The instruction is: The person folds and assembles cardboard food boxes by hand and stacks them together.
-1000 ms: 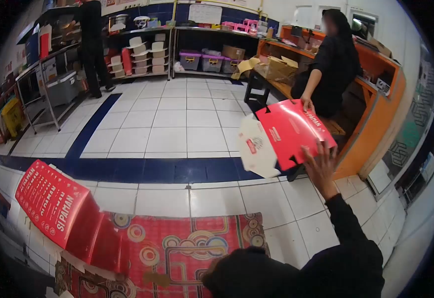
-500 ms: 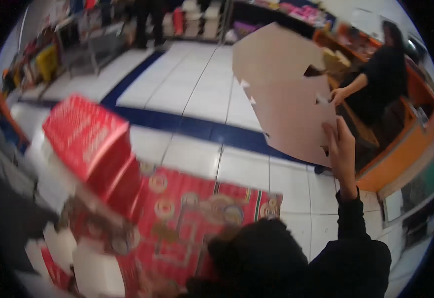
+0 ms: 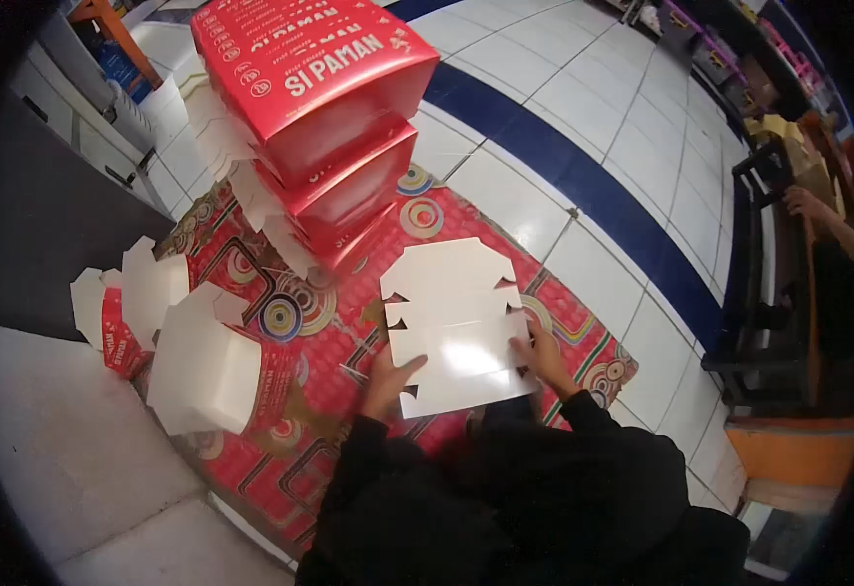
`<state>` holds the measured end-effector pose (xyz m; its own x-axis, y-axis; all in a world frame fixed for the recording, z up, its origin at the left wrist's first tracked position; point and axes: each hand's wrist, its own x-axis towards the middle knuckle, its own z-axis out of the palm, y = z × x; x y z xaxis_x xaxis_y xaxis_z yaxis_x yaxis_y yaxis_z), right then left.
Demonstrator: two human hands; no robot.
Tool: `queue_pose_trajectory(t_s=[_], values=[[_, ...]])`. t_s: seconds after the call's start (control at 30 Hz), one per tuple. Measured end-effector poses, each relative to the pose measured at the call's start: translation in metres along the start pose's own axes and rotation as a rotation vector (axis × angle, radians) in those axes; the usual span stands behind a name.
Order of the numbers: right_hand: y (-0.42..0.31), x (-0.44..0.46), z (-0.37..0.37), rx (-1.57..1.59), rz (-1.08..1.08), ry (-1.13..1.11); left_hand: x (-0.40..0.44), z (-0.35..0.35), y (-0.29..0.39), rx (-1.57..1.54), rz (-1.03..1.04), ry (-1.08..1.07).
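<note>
A flat die-cut carton sheet [image 3: 456, 327], white side up with notched edges, is held above the patterned red mat. My left hand [image 3: 388, 379] grips its lower left edge, thumb on top. On the opposite edge my right hand [image 3: 544, 354] holds it, fingers partly blurred. Beyond the sheet, to the left, stands a stack of red printed boxes [image 3: 339, 107] with white flaps along its left side. Two opened white-and-red boxes lie left of my left hand: a nearer one [image 3: 207, 366] and a farther one [image 3: 148, 293].
The red mat [image 3: 422, 217] lies on white floor tiles crossed by a blue strip [image 3: 583, 181]. A dark bench [image 3: 769, 283] stands at the right, with a co-worker's hand [image 3: 810, 207] beside it. A grey panel [image 3: 56, 205] rises at the left.
The sheet has come from the co-worker's side down over the mat, now in both my hands. The view has turned down and left, bringing the box stack and opened boxes closer.
</note>
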<state>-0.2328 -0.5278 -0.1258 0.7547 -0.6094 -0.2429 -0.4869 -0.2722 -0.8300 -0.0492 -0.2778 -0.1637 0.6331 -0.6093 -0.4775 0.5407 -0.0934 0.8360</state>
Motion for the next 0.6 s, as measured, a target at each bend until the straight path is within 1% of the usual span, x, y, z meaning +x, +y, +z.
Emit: queue_pose_trajectory(t_s=[0.03,0.07,0.1,0.13,0.17,0.2,0.23,0.27,0.3,0.33,0.37,0.4,0.43,0.47,0.5,0.53,0.57,0.6], values=[[0.01,0.001,0.012,-0.172,0.033,-0.005,0.001,-0.002,-0.004,0.335,0.207,0.027],[0.018,-0.001,0.02,-0.197,0.053,0.009,0.001,-0.003,-0.007,0.544,0.298,0.103],[0.013,-0.002,0.028,-0.223,0.074,0.026,-0.001,0.002,-0.005,0.547,0.285,0.113],[0.001,-0.004,0.038,-0.221,0.082,0.014,-0.005,0.012,0.002,0.814,0.277,0.21],[-0.011,-0.007,0.05,-0.313,-0.062,0.113,-0.006,0.021,0.002,1.079,0.263,0.301],[-0.018,-0.01,0.054,-0.406,-0.208,0.209,-0.006,0.028,-0.005,1.058,0.28,0.286],[-0.012,-0.009,0.061,-0.51,-0.146,0.072,-0.003,0.035,-0.014,1.056,0.26,0.285],[-0.005,-0.008,0.068,-0.615,-0.097,-0.072,-0.001,0.042,-0.023,1.134,0.27,0.338],[-0.015,-0.003,0.072,-0.703,-0.035,-0.211,0.002,0.046,-0.024,1.187,0.238,0.361],[-0.022,0.002,0.075,-0.696,-0.032,-0.219,0.004,0.052,-0.022,1.24,0.204,0.382],[-0.027,0.006,0.077,-0.621,0.048,-0.221,0.003,0.051,-0.019,1.251,0.2,0.375],[-0.029,0.007,0.075,-0.548,0.127,-0.22,0.001,0.049,-0.012,1.207,0.165,0.343],[-0.027,0.002,0.069,-0.54,0.135,-0.217,-0.002,0.047,-0.003,1.163,0.13,0.31],[-0.024,-0.008,0.061,-0.455,0.024,-0.055,-0.011,0.044,0.007,1.176,0.129,0.296],[-0.024,-0.017,0.052,-0.372,-0.08,0.109,-0.025,0.041,0.018,1.15,0.137,0.357],[-0.031,-0.024,0.04,-0.332,0.008,0.098,-0.037,0.038,0.021,1.124,0.142,0.416],[-0.024,-0.032,0.035,-0.327,0.029,0.101,-0.049,0.034,0.016,1.134,0.134,0.398],[-0.018,-0.037,0.029,-0.408,0.121,0.001,-0.062,0.031,0.011,1.194,0.017,0.411]])
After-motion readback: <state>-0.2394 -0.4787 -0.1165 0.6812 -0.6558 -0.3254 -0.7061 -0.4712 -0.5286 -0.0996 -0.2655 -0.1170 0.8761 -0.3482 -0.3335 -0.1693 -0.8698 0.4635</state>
